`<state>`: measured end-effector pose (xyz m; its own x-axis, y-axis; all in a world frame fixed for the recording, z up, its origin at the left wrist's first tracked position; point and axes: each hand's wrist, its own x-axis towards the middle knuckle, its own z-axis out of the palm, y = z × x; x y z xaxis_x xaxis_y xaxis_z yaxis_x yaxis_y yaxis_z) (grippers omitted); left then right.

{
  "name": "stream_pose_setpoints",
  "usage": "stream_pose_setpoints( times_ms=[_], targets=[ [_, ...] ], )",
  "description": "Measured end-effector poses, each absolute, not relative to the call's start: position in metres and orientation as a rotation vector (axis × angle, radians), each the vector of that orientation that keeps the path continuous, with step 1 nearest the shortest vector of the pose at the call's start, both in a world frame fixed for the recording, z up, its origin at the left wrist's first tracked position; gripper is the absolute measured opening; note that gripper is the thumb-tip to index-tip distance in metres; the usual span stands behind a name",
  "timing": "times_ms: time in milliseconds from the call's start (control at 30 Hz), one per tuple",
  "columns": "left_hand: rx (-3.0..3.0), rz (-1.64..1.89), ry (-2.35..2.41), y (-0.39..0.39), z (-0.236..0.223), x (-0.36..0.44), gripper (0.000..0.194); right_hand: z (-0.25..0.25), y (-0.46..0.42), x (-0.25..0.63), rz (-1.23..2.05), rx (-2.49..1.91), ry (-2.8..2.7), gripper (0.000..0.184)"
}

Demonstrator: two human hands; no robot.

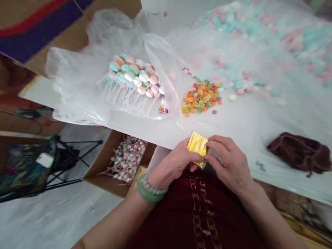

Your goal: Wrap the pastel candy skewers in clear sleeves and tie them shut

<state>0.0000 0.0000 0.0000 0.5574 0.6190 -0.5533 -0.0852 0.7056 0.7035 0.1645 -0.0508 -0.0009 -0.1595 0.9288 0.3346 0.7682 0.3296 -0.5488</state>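
A small gold foil packet is pinched between my left hand and my right hand, just past the white table's near edge. Its crinkled face catches the light, and my fingers hide part of it. Beyond my hands lies a loose pile of multicoloured ring candies. To its left, a clear plastic bag holds pastel candies on white sticks. A green bangle and a beaded bracelet circle my left wrist.
Pale pink and blue candy discs spread across the white table, and a dark maroon cloth lies on its right. Below the table's edge, a cardboard box holds more stick candies. A black tripod stands at the left.
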Motion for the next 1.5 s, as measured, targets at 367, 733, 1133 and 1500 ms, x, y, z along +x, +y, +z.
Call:
stream_pose_setpoints(
  times_ms=[367,733,1133,1500],
  targets=[
    [0.538,0.489,0.804,0.001,0.001,-0.002,0.027,-0.017,-0.054,0.157,0.157,-1.364,-1.963,0.023],
    [0.690,0.414,0.876,0.000,0.004,0.000,0.032,-0.012,-0.056,0.153,-0.141,-1.475,-2.219,0.016],
    [0.650,0.356,0.838,-0.004,0.004,-0.005,0.036,-0.010,-0.019,0.185,0.101,-1.880,-1.735,0.013],
    [0.634,0.346,0.796,-0.002,-0.001,-0.008,0.040,0.001,-0.024,0.171,0.949,-1.589,-1.416,0.042]
  ],
)
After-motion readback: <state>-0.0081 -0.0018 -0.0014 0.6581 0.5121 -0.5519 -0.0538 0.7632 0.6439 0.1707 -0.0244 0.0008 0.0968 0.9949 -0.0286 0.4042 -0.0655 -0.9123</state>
